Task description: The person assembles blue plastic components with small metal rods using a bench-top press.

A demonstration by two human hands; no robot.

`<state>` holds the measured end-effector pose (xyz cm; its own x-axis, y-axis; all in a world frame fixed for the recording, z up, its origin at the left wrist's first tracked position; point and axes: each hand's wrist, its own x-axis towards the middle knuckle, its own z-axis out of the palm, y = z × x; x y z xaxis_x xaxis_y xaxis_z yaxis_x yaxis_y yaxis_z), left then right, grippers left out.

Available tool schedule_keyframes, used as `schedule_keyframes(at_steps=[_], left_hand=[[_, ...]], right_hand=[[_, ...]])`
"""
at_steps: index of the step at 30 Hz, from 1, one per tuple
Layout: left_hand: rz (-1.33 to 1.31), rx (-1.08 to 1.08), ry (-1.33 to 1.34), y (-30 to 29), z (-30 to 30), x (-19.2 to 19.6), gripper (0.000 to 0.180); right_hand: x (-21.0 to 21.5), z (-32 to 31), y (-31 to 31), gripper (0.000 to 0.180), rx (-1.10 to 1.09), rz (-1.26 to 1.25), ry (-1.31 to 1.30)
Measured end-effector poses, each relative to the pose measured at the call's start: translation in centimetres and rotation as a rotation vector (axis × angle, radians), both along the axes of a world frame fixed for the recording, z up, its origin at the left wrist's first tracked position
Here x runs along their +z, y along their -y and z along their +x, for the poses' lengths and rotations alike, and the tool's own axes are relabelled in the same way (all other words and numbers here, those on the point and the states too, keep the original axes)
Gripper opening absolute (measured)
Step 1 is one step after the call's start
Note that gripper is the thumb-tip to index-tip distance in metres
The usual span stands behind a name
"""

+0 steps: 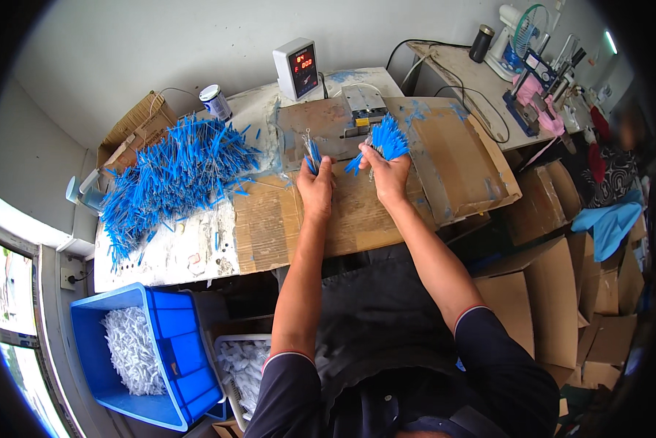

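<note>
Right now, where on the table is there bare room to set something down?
Free: cardboard at right, between the right hand and that sheet's right edge; also the front cardboard between the forearms. Crowded: left of the table, under the blue stick pile; back middle, with the display box and metal machine.

The white worktop (167, 263) (scuffed and stained) bears a display box (293, 71). Left of that box are a tin (215, 102) and a heap of blue pieces (174, 168); right, a metal device (364, 101); nearer the person, brown cardboard (262, 226).
</note>
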<state>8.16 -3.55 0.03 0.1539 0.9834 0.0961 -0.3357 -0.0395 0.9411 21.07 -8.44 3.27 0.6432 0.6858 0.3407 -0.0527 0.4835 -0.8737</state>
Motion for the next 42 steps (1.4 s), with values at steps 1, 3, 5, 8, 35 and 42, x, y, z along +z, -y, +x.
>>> schedule_keyframes(at_steps=[1, 3, 5, 8, 35, 42], left_hand=[[0.001, 0.001, 0.0, -0.1, -0.1, -0.2, 0.017], [0.034, -0.059, -0.051, -0.3, -0.2, -0.2, 0.017], [0.032, -0.097, -0.067, 0.0, 0.2, -0.1, 0.018], [0.011, -0.127, -0.108, 0.3, -0.5, -0.2, 0.021], [-0.097, -0.144, 0.082, -1.0, -0.6, -0.7, 0.012], [-0.036, -0.191, -0.055, -0.7, -0.8, -1.0, 0.011]], right_hand=[[-0.3, -0.1, 0.0, 0.005, 0.001, 0.001, 0.0], [-1.2, -0.2, 0.0, 0.006, 0.126, -0.093, 0.069], [-1.5, 0.7, -0.2, 0.005, 0.12, -0.062, 0.045], [-0.1, 0.3, -0.1, 0.011, 0.102, -0.035, -0.237], [-2.8, 2.9, 1.0, 0.008, 0.013, -0.161, -0.37], [1.4, 2.2, 2.4, 0.03, -0.236, 0.117, 1.327]])
